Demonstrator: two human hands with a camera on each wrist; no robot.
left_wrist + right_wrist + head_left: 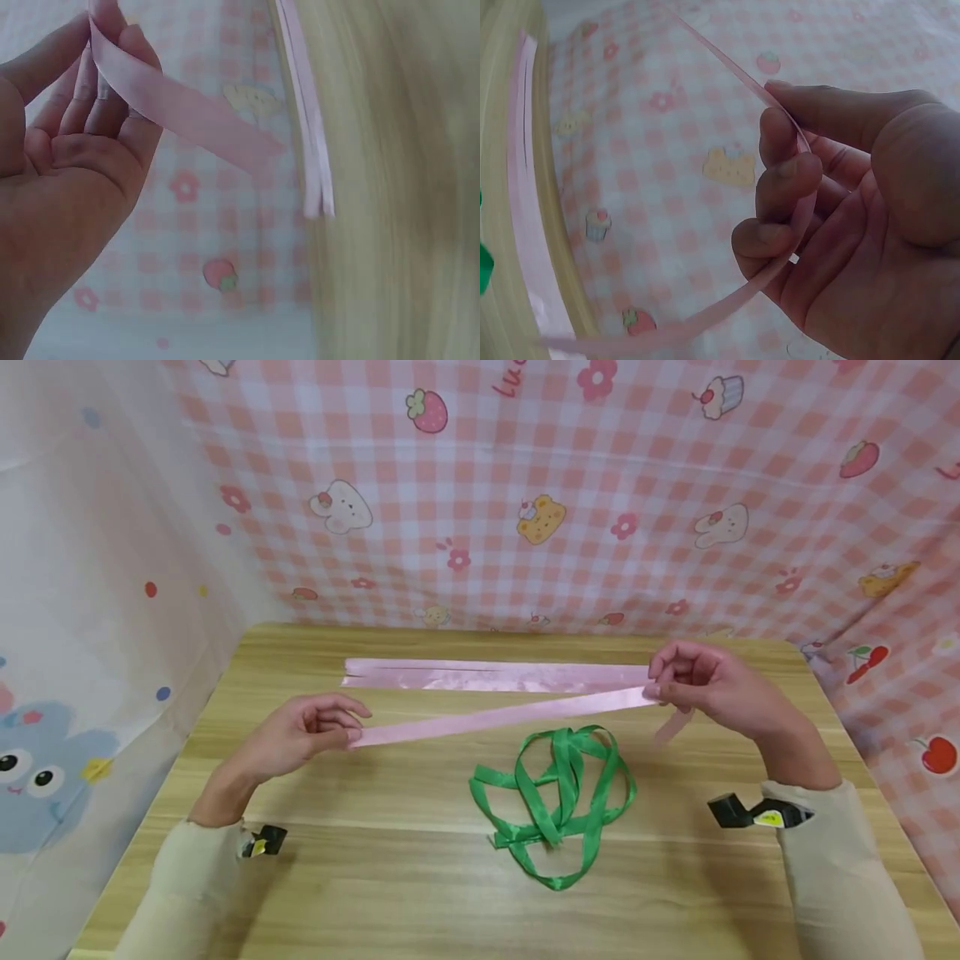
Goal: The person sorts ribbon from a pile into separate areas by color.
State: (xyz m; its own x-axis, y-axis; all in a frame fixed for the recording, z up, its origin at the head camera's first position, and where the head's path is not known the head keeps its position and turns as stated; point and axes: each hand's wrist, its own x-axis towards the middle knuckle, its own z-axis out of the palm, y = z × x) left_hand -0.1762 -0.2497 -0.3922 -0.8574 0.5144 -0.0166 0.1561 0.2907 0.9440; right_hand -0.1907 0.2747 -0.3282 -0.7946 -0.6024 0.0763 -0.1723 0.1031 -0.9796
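The held ribbon (495, 718) looks like smooth, satiny cloth. The far pink strips (495, 679) are glossier, with rippled highlights. The nearer green ribbon (567, 764) has a satin sheen. The table (375, 893) looks like smooth wood with a low gloss. The far curtain (480, 477) is matt, creased cloth; the sleeves (836, 860) look matt; the wrist cameras (727, 811) look plastic.

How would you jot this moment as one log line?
left hand: pinches raised pink ribbon at one end; right hand: pinches it farther along, tail hanging; pink strips: flat on table; green ribbon: looped on table
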